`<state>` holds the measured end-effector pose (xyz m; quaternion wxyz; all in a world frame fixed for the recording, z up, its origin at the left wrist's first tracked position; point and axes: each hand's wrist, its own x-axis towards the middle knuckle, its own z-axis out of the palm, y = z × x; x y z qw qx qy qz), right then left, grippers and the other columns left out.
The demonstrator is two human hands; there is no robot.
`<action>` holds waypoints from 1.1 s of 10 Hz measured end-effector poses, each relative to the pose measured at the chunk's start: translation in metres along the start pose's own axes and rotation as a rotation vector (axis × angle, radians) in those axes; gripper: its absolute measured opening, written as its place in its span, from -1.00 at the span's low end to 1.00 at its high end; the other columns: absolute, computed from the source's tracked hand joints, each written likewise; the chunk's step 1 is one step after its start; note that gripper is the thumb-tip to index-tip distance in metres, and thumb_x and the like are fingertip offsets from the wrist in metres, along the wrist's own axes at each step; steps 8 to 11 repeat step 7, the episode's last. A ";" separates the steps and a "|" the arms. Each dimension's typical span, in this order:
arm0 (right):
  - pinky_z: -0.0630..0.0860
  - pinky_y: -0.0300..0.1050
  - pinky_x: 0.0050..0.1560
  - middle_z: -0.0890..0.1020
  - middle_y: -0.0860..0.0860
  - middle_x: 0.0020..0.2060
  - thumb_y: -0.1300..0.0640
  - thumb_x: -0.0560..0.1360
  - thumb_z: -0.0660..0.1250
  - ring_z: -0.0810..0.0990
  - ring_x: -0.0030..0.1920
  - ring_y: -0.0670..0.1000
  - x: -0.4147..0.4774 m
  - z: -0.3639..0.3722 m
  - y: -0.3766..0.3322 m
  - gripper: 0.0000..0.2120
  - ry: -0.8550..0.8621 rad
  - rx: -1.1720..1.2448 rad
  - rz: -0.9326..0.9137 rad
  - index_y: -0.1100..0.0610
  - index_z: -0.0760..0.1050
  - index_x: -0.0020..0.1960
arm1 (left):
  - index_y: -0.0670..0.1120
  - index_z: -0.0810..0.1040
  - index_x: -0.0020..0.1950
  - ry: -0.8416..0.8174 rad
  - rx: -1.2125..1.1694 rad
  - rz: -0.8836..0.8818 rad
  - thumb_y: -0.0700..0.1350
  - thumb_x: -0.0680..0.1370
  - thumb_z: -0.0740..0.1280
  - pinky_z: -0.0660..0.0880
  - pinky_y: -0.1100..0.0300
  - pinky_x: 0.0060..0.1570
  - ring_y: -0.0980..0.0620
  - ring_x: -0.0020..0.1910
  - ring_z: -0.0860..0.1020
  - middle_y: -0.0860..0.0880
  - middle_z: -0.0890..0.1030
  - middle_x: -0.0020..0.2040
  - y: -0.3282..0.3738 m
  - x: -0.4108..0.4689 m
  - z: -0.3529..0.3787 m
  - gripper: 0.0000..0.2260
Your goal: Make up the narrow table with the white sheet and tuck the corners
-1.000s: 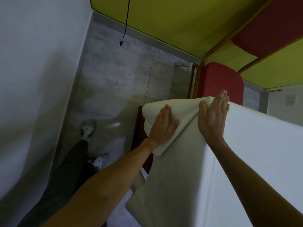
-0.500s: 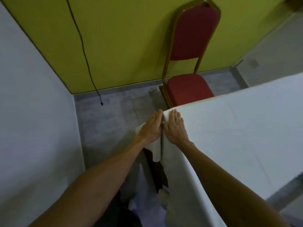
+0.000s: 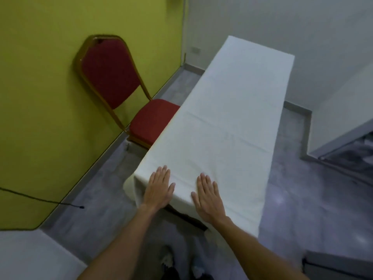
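Hands spread flat: your left hand [image 3: 159,187] and right hand [image 3: 209,200] press palm-down, fingers straight, on the white sheet [image 3: 232,118] at the near end of the narrow bench [image 3: 189,219]. Sheet covers the whole top, hanging over the edges. Red chair [image 3: 129,98] stands just beside the left edge.

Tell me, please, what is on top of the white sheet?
Only the left hand and right hand, flat at its near end. The white sheet covers most of the table underneath.
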<state>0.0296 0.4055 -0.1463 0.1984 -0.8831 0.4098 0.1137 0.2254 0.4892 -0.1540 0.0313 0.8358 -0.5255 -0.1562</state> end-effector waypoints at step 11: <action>0.14 0.17 0.52 0.29 0.15 0.52 -0.19 0.67 -0.06 0.21 0.53 0.16 0.042 -0.326 0.027 -0.38 0.143 0.016 0.130 0.25 0.21 0.52 | -0.25 0.53 0.19 -0.152 -0.064 0.140 0.04 0.71 0.05 0.41 -0.08 0.24 -0.25 0.26 0.49 -0.29 0.53 0.30 0.064 0.116 -0.300 -0.59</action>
